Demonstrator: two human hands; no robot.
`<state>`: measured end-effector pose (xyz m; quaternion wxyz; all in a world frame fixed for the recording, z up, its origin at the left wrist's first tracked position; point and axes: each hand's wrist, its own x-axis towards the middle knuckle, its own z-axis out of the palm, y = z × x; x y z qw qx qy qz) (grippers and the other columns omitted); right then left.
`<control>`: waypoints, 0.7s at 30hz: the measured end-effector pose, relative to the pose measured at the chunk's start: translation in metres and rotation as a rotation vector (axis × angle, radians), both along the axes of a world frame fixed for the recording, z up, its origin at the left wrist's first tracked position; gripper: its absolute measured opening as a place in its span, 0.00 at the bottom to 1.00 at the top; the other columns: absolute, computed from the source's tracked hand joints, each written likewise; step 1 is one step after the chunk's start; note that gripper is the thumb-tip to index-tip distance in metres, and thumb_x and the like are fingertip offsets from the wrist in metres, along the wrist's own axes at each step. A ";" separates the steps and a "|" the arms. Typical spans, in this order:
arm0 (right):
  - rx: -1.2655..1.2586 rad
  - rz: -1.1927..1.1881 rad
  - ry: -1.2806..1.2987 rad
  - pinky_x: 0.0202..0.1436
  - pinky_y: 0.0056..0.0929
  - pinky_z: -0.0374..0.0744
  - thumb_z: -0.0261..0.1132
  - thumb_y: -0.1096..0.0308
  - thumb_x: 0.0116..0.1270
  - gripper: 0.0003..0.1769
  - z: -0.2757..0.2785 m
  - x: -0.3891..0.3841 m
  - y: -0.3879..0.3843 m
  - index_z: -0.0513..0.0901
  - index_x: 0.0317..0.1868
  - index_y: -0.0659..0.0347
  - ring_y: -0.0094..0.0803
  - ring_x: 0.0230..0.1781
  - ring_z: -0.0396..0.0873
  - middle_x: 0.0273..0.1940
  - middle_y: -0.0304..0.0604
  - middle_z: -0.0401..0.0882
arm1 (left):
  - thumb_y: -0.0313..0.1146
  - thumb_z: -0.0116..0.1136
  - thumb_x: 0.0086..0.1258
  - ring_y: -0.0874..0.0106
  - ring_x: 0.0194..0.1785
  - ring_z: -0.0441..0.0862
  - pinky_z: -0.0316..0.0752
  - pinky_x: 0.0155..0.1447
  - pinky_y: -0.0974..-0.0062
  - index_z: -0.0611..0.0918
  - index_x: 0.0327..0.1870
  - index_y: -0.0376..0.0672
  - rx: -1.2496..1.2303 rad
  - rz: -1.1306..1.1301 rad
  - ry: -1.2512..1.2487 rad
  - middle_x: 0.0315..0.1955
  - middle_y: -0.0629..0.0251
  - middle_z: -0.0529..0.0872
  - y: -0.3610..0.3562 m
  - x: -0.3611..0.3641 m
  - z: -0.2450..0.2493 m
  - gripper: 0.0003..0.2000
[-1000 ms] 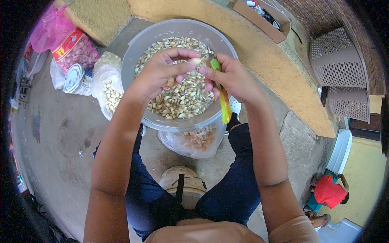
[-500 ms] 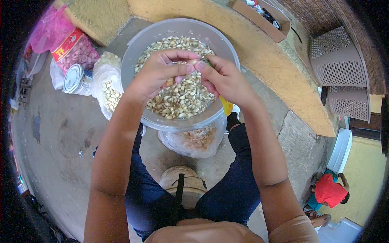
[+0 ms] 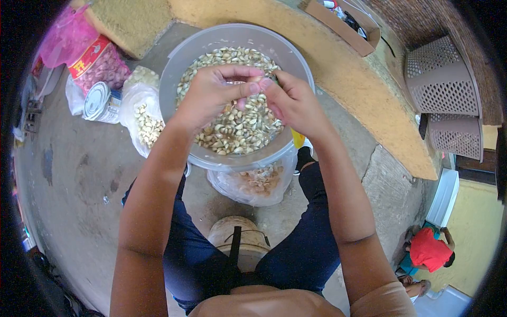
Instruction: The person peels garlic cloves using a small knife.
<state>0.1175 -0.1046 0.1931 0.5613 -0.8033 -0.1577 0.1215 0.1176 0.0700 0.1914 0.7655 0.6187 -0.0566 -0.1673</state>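
Observation:
My two hands meet above a large grey tub holding many garlic cloves in liquid. My left hand is closed, thumb and fingers pinching a small pale piece that looks like a garlic clove, mostly hidden by the fingertips. Against it, my right hand is closed too, thumb touching the left fingertips. A dark edge shows at its fingers and a bit of yellow below its palm. These look like a small knife, largely hidden by the hand.
Below the tub is a clear bag of peelings. At left are a white bag of cloves, a can and a pink mesh sack. A bucket sits between my legs. A person in red is at far right.
Both hands have stayed together, shifting slightly, and the right hand has turned a little. Less of the yellow part shows below the right palm.

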 end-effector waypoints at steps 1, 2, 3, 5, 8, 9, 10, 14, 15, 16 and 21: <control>0.004 0.000 0.012 0.22 0.28 0.67 0.55 0.57 0.64 0.18 0.000 0.000 0.000 0.73 0.28 0.66 0.24 0.18 0.68 0.16 0.40 0.70 | 0.29 0.63 0.55 0.83 0.22 0.71 0.67 0.27 0.88 0.79 0.41 0.32 0.001 0.003 0.002 0.30 0.66 0.81 0.000 0.000 0.001 0.14; 0.008 0.000 0.025 0.22 0.28 0.67 0.55 0.57 0.64 0.17 0.000 0.000 0.000 0.73 0.28 0.65 0.24 0.18 0.68 0.16 0.40 0.70 | 0.29 0.63 0.55 0.83 0.22 0.71 0.67 0.27 0.88 0.79 0.41 0.32 0.002 0.007 0.005 0.29 0.66 0.81 0.000 -0.001 0.002 0.14; 0.012 -0.001 0.038 0.22 0.28 0.67 0.55 0.57 0.64 0.17 -0.001 0.000 0.000 0.73 0.28 0.65 0.24 0.18 0.67 0.16 0.40 0.70 | 0.29 0.63 0.55 0.83 0.22 0.71 0.67 0.27 0.88 0.79 0.41 0.32 0.002 0.010 0.007 0.29 0.66 0.81 0.000 -0.001 0.002 0.15; 0.031 0.003 0.065 0.22 0.27 0.67 0.55 0.58 0.64 0.16 -0.001 0.000 0.000 0.74 0.29 0.65 0.23 0.18 0.67 0.17 0.38 0.70 | 0.30 0.63 0.55 0.83 0.22 0.71 0.67 0.27 0.88 0.79 0.42 0.32 -0.009 0.006 0.023 0.28 0.67 0.81 0.000 -0.001 0.000 0.15; 0.078 0.035 0.091 0.21 0.25 0.67 0.55 0.58 0.65 0.15 0.002 -0.001 0.002 0.75 0.31 0.64 0.22 0.18 0.67 0.17 0.36 0.70 | 0.31 0.62 0.56 0.85 0.21 0.70 0.64 0.24 0.90 0.80 0.42 0.34 -0.002 -0.005 0.033 0.26 0.69 0.80 0.001 0.000 -0.004 0.14; 0.097 0.050 0.098 0.21 0.25 0.67 0.55 0.59 0.65 0.15 0.003 -0.002 0.003 0.75 0.32 0.64 0.21 0.18 0.67 0.17 0.35 0.70 | 0.31 0.62 0.57 0.85 0.21 0.70 0.63 0.23 0.91 0.80 0.42 0.34 0.004 -0.009 0.034 0.25 0.69 0.80 0.001 0.000 -0.005 0.14; 0.111 0.056 0.074 0.21 0.24 0.67 0.54 0.59 0.65 0.15 0.004 -0.003 0.005 0.76 0.33 0.64 0.20 0.19 0.67 0.18 0.34 0.70 | 0.31 0.61 0.58 0.86 0.21 0.70 0.61 0.21 0.92 0.80 0.43 0.36 -0.017 -0.006 0.054 0.24 0.70 0.79 0.002 -0.001 -0.006 0.14; 0.148 0.089 0.131 0.24 0.22 0.68 0.54 0.59 0.65 0.15 0.010 -0.005 0.008 0.76 0.38 0.64 0.19 0.21 0.68 0.20 0.33 0.72 | 0.32 0.58 0.60 0.87 0.19 0.69 0.55 0.16 0.93 0.78 0.46 0.39 -0.077 0.003 0.062 0.22 0.71 0.78 0.000 -0.002 -0.011 0.14; 0.154 0.101 0.180 0.25 0.21 0.68 0.54 0.59 0.66 0.15 0.012 -0.004 0.007 0.76 0.39 0.63 0.18 0.22 0.68 0.21 0.34 0.73 | 0.32 0.57 0.61 0.87 0.19 0.69 0.54 0.15 0.93 0.78 0.47 0.40 -0.085 0.005 0.044 0.22 0.71 0.78 0.000 -0.001 -0.010 0.14; 0.142 0.096 0.137 0.25 0.22 0.68 0.54 0.58 0.65 0.15 0.012 -0.003 0.007 0.76 0.39 0.63 0.20 0.22 0.69 0.21 0.35 0.74 | 0.32 0.57 0.61 0.87 0.19 0.69 0.53 0.14 0.93 0.77 0.48 0.40 -0.089 -0.008 0.061 0.22 0.71 0.78 0.000 -0.001 -0.008 0.14; -0.061 0.056 -0.195 0.27 0.31 0.70 0.56 0.56 0.63 0.16 0.009 0.001 0.001 0.75 0.36 0.63 0.33 0.21 0.73 0.21 0.46 0.74 | 0.35 0.55 0.62 0.86 0.17 0.68 0.50 0.11 0.92 0.74 0.51 0.41 -0.202 -0.085 0.174 0.23 0.70 0.77 0.003 0.000 0.009 0.17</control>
